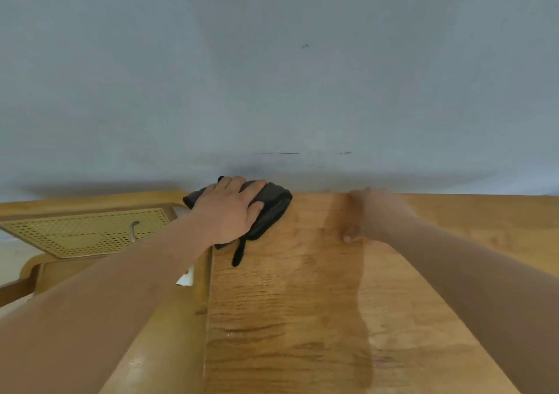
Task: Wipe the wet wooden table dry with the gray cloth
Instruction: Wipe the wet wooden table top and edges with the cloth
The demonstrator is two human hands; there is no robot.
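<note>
The gray cloth [266, 212] lies bunched at the far left corner of the wooden table [302, 303], right where the tabletop meets the pale wall [272, 76]. Its far side touches the wall and its left side hangs over the table's left edge, so from the cloth there is open room only toward the near end and to the right. The cloth is dark, crumpled into a thick wad, with one thin strip trailing from it toward the near edge. A broad darker wet band runs along the wood just right of the cloth, from the wall toward the near end; the wood further right of the cloth looks paler.

The left hand [231, 210] lies flat on top of the cloth, palm down, fingers spread and pressing it, covering its left half. The right hand [373, 215] is blurred; it rests on the tabletop to the right of the cloth, apart from it, and appears open with nothing in it.

Left of the cloth, beyond the table's edge, stands a chair [87, 233] with a woven cane seat.
</note>
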